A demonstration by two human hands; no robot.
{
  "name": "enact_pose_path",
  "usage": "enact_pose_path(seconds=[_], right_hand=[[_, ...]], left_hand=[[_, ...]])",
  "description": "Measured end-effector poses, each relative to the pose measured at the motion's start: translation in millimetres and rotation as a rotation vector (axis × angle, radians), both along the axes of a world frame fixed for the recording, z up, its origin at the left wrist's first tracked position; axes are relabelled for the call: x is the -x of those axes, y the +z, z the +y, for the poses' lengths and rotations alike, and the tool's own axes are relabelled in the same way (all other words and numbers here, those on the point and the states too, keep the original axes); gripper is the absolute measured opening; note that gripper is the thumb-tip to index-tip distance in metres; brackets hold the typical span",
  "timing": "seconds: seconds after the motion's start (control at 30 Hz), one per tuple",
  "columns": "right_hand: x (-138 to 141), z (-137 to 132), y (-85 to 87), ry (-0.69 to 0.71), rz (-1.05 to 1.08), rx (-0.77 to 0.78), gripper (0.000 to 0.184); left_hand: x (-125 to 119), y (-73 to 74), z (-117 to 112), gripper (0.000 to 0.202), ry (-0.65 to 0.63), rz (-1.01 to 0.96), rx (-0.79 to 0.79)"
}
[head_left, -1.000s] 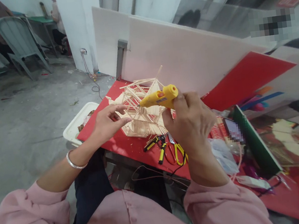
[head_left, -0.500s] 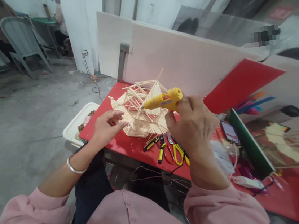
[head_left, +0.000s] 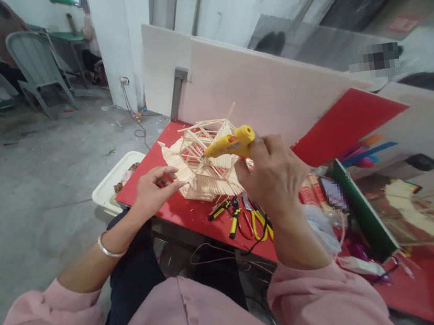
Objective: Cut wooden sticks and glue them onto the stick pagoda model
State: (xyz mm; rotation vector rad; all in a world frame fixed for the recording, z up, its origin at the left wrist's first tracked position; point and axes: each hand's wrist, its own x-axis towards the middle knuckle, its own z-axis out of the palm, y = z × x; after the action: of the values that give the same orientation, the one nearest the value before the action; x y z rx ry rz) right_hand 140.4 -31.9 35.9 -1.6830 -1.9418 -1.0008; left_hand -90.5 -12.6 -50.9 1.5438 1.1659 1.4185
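My right hand (head_left: 273,174) is wrapped round a yellow hot glue gun (head_left: 234,143), its nozzle pointing left over a model of thin wooden sticks (head_left: 206,177). The model has a flat, slatted base with a frame of crossed sticks rising from it. At the model's left edge is my left hand (head_left: 156,188), fingers apart and holding nothing; whether its fingertips touch the base I cannot tell. Yellow-handled scissors (head_left: 260,224), red-handled pliers (head_left: 245,222) and black-and-yellow pliers (head_left: 233,219) lie on the red table (head_left: 181,224) in front of the model.
A white panel (head_left: 255,84) stands behind the table. At right are a phone (head_left: 334,193), a plastic bag (head_left: 322,228), a green divider (head_left: 365,210) and more stick pieces (head_left: 408,207). A white bin (head_left: 103,184) sits left on the floor. Two people are at the far left.
The glue gun and my right hand have shifted slightly left. My left hand has drawn back a little to the left. The camera view has tilted slightly.
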Motion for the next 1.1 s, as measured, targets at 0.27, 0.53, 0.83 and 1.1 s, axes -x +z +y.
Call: enact_pose_path(seconds=[0.27,0.53,0.83,1.1], right_hand=[[-10.7,12.2,7.2,-0.058,0.057,-0.026,0.04],[-11.5,9.1,9.9,-0.058,0.089,0.013,0.042],[-27.6,6.7,6.7,-0.12,0.144,-0.066,0.044],[-28.7,16.5,-5.9,-0.091,0.202,-0.03,0.042]], left_hand=[[3.4,-6.5,-0.8,0.025,0.017,0.017,0.004],[4.2,-11.7,-2.1,0.026,0.019,0.022,0.031],[3.9,-16.8,-2.3,0.026,0.013,0.035,0.048],[-1.6,-27.4,-13.6,0.027,0.043,-0.074,0.124]])
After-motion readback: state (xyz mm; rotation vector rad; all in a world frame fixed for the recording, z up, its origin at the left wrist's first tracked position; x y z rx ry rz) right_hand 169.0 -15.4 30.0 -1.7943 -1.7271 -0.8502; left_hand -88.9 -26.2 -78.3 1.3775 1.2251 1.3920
